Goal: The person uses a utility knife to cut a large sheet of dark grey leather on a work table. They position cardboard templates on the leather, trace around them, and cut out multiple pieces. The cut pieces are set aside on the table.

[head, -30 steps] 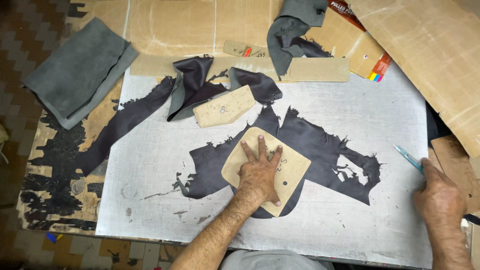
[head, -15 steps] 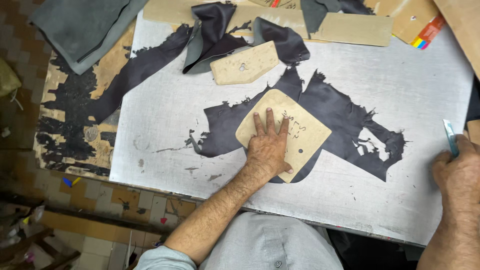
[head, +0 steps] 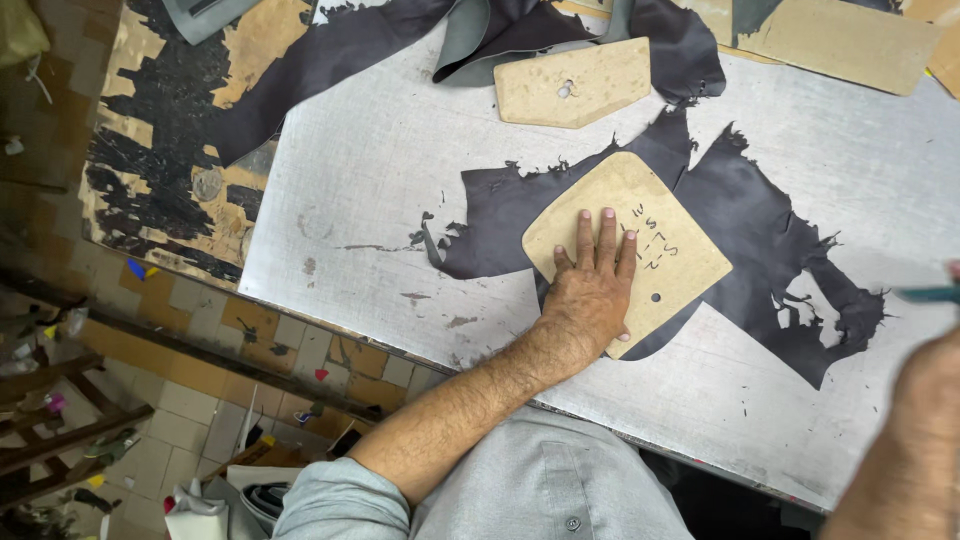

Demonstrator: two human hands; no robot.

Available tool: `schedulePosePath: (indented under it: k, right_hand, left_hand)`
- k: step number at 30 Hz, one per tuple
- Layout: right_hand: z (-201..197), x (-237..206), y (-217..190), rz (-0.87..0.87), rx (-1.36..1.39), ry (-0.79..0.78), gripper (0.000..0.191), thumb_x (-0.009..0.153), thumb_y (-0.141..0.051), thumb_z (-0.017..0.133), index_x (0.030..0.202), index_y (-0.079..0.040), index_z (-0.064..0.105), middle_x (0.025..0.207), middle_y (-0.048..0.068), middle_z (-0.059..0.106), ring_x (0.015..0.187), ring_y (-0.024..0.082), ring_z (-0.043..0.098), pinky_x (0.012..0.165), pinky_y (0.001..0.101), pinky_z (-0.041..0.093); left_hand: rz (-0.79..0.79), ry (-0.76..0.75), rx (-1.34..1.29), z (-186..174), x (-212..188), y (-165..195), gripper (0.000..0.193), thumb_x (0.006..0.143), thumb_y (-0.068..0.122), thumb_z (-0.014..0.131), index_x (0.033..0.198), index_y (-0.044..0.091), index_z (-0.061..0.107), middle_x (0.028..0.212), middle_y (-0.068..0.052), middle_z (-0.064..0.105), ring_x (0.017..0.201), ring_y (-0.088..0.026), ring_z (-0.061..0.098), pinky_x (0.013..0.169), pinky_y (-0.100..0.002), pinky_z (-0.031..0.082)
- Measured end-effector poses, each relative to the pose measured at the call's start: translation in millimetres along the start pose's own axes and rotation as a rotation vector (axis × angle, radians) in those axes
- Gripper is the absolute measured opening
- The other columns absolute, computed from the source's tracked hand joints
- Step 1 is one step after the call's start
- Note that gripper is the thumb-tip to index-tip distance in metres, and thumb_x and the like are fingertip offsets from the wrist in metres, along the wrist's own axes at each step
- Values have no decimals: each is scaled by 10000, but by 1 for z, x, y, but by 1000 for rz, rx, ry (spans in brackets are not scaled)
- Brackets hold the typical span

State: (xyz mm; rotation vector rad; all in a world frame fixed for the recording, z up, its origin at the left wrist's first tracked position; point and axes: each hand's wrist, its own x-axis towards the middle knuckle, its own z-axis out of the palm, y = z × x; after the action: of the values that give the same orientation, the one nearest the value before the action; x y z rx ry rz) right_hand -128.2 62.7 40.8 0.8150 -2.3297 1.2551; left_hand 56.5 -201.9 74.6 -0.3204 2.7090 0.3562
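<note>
Since the earlier frame the view has swung left, leaving the right hand (head: 915, 430) blurred and cut off at the edge, its grip unreadable, a teal tool (head: 925, 294) beside it. Left hand (head: 592, 290) presses flat, fingers spread, on the cardboard pattern (head: 675, 260), hiding dark leather (head: 760, 240) beneath.

The tabletop (head: 380, 180) is pale scuffed grey, speckled with dark crumbs, and along its left edge bare tan board (head: 170, 190) shows through ragged black blotches. On it lies a dark charcoal leather scrap (head: 760, 240) with a tan cardboard pattern (head: 650, 230) scribbled in dark pen, a second plain tan pattern (head: 575, 85) near the far edge, and grey-green lining (head: 460, 35) folded among the dark pieces. The sleeve (head: 345, 495) is light grey-blue, the tool (head: 930, 293) at the right edge teal, and the floor tiles (head: 200, 350) ochre and cream.
</note>
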Motion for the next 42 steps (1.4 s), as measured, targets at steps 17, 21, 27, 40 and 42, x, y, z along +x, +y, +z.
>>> schedulePosePath:
  k: [17, 21, 27, 40, 42]
  right_hand:
    - [169, 59, -136, 154, 565, -797, 161, 1094, -63, 619, 1226, -53, 711, 1054, 108, 700, 887, 174, 684, 753, 298, 624]
    - [211, 70, -149, -610, 324, -1033, 220, 919, 15, 698, 1104, -73, 779, 1047, 97, 732, 935, 208, 719, 753, 305, 645]
    - [258, 80, -154, -883, 216, -1150, 303, 731, 23, 755, 1009, -84, 814, 880, 61, 729, 815, 207, 723, 694, 339, 636]
    - [265, 81, -166, -933, 179, -1281, 327, 642, -56, 818, 968, -40, 798, 868, 67, 704, 906, 209, 687, 702, 328, 634]
    - [262, 85, -157, -929, 139, -1281, 319, 645, -42, 815, 963, -49, 797, 882, 56, 714, 928, 204, 681, 728, 320, 641]
  left_hand:
    - [72, 78, 64, 10, 1, -19, 960, 842, 370, 760, 1515, -95, 257, 1609, -366, 133, 1485, -571, 126, 1066, -686, 404]
    - [77, 62, 52, 12, 4, -21, 920, 818, 381, 782, 1489, -77, 351, 1492, -308, 342, 1454, -484, 297, 1086, -677, 430]
    - [77, 78, 83, 8, 0, -27, 1027, 725, 413, 813, 1510, -54, 344, 1449, -254, 413, 1376, -389, 414, 1075, -608, 463]
    - [107, -10, 47, 4, 12, -26, 1001, 738, 374, 829, 1506, -55, 352, 1443, -266, 412, 1343, -385, 428, 1043, -614, 483]
    - [103, -20, 24, 3, 19, -24, 970, 760, 349, 827, 1503, -53, 349, 1443, -273, 401, 1369, -408, 403, 1033, -619, 493]
